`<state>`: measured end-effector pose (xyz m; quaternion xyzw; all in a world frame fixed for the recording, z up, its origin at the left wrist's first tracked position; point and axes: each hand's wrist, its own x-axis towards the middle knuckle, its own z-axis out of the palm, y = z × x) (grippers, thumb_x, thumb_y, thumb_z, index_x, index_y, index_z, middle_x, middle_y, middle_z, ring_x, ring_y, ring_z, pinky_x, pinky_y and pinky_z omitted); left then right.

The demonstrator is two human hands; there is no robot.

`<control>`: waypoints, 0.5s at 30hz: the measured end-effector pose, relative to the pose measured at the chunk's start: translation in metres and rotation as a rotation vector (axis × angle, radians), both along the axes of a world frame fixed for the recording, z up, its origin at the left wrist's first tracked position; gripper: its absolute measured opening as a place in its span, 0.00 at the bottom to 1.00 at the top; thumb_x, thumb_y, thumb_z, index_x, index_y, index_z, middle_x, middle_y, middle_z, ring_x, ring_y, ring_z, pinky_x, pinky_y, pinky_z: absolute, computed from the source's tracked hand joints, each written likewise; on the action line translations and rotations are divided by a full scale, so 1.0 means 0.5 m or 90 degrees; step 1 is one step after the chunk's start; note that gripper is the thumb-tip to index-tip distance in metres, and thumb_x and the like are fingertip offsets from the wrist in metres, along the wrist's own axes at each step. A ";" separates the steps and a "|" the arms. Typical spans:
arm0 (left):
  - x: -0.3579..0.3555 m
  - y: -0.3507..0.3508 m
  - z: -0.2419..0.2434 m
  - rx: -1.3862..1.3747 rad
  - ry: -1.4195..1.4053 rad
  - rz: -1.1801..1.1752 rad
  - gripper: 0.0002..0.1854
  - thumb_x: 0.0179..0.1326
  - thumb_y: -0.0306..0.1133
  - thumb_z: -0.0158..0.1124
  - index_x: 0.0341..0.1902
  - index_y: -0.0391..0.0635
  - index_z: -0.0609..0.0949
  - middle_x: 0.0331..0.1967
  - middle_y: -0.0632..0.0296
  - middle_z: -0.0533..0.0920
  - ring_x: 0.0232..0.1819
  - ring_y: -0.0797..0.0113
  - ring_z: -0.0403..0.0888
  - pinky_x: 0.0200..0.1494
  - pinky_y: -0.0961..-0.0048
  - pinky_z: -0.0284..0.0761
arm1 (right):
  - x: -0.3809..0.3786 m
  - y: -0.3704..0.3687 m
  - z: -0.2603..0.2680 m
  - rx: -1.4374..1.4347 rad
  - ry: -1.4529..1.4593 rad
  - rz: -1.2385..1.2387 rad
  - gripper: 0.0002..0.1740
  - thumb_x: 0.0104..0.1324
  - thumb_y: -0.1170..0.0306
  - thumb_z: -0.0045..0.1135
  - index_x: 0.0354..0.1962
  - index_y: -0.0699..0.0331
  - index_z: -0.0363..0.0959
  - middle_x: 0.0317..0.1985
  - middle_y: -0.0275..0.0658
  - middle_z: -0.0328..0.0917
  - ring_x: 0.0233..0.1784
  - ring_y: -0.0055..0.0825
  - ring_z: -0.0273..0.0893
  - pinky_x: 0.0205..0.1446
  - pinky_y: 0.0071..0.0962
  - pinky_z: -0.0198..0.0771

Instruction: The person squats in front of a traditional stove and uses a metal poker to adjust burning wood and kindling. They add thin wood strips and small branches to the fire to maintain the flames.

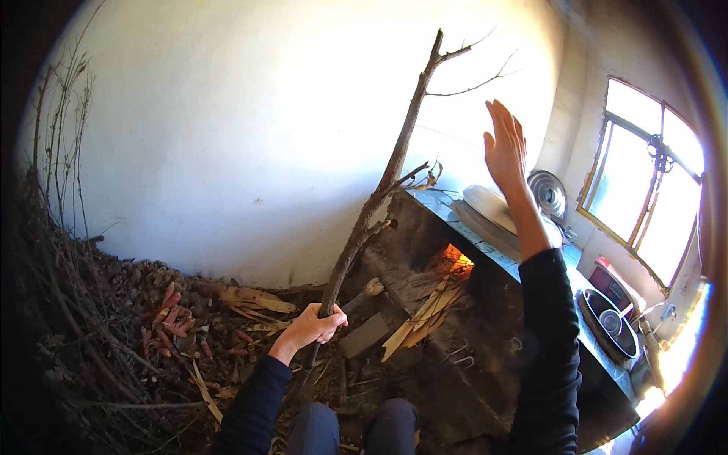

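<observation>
A long bare tree branch [364,224] stands at a slant, leaning to the upper right, with thin forked twigs near its top. My left hand [311,329] is closed around its lower part. My right hand [508,145] is raised to the right of the branch, empty, its fingers extended and not touching the wood. Below it, a fire [456,259] burns in the stove's opening, with split wood pieces [426,315] and thin twigs reaching into the flames. The branch's bottom end is hard to make out in the dark litter.
A tiled stove top [438,206] carries a large pale lid [488,207] and, farther right, a dark pan [591,307]. Brushwood [74,318] and corn cobs [170,321] lie at left. A wooden block [365,335] lies beyond my knees, before a white wall [227,142].
</observation>
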<state>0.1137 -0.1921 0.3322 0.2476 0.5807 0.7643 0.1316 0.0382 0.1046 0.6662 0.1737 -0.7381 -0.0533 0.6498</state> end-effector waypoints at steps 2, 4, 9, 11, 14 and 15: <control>0.006 0.014 0.005 0.010 -0.012 -0.042 0.11 0.62 0.34 0.60 0.31 0.38 0.78 0.10 0.72 0.67 0.11 0.82 0.61 0.18 0.80 0.58 | -0.009 0.015 0.060 0.077 0.047 -0.080 0.35 0.60 0.79 0.54 0.64 0.53 0.59 0.67 0.38 0.59 0.73 0.40 0.51 0.73 0.47 0.44; 0.013 0.014 0.002 0.015 -0.014 -0.081 0.11 0.62 0.35 0.61 0.31 0.38 0.78 0.10 0.72 0.67 0.12 0.82 0.61 0.19 0.81 0.58 | -0.015 0.014 0.081 0.107 0.049 -0.144 0.31 0.60 0.78 0.54 0.62 0.53 0.63 0.65 0.37 0.63 0.72 0.38 0.52 0.74 0.49 0.39; 0.023 0.015 -0.004 0.020 -0.003 -0.101 0.12 0.63 0.35 0.60 0.33 0.37 0.78 0.12 0.72 0.67 0.12 0.83 0.61 0.18 0.81 0.58 | 0.041 -0.013 0.099 0.067 -0.069 -0.190 0.14 0.60 0.73 0.60 0.44 0.56 0.80 0.46 0.35 0.79 0.65 0.35 0.62 0.73 0.49 0.38; 0.024 0.010 -0.005 0.012 -0.014 -0.076 0.11 0.63 0.35 0.61 0.33 0.38 0.78 0.12 0.72 0.68 0.12 0.83 0.61 0.18 0.81 0.57 | 0.038 -0.018 0.089 0.071 -0.065 -0.124 0.05 0.58 0.71 0.62 0.33 0.60 0.82 0.32 0.38 0.81 0.54 0.34 0.71 0.69 0.51 0.45; 0.025 0.025 -0.008 0.009 0.010 -0.032 0.12 0.63 0.36 0.61 0.33 0.39 0.78 0.13 0.72 0.68 0.12 0.83 0.62 0.18 0.81 0.58 | 0.046 -0.032 0.097 0.009 -0.156 -0.110 0.06 0.59 0.71 0.59 0.30 0.66 0.80 0.24 0.42 0.80 0.37 0.35 0.78 0.58 0.45 0.61; 0.026 0.035 -0.013 0.004 0.031 0.015 0.12 0.63 0.37 0.61 0.32 0.39 0.78 0.13 0.72 0.68 0.12 0.83 0.63 0.18 0.81 0.59 | 0.039 -0.035 0.090 -0.040 -0.184 -0.068 0.07 0.59 0.71 0.58 0.30 0.66 0.80 0.24 0.42 0.79 0.35 0.34 0.77 0.54 0.41 0.64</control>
